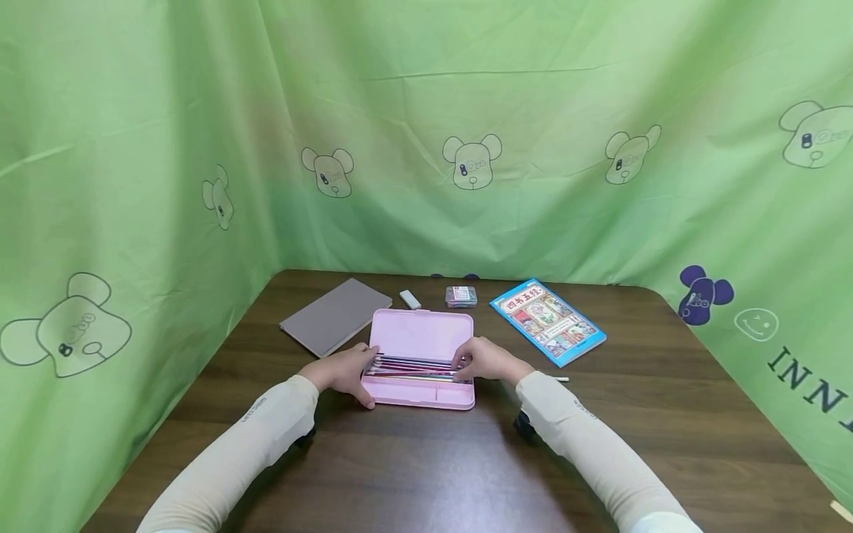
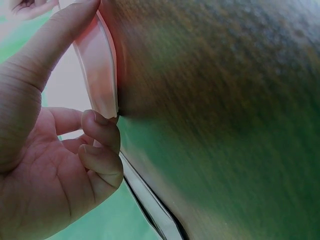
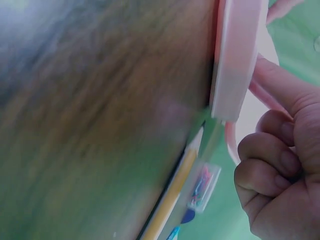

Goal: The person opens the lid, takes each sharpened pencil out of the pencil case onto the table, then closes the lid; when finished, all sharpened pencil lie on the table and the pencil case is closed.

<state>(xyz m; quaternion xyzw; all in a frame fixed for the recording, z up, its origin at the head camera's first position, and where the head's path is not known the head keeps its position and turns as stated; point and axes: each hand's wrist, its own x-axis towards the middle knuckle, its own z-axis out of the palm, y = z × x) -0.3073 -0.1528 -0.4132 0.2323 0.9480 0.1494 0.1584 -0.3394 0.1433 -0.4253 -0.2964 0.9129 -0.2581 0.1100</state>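
I see a pink pencil case (image 1: 423,334) open on the tabletop, its lid folded back on the far side. Slim, many-coloured pencils (image 1: 415,368) lie lengthwise inside, behind the partitioned front section (image 1: 406,392).

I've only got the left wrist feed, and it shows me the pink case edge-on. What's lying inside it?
Observer: From the head view, a row of colored pencils lies lengthwise in the pink case.
Operator: Good. Is anything loose on the table just past the right end?
Observer: Yes, the right wrist view shows a loose pencil there, its dark point toward the case.
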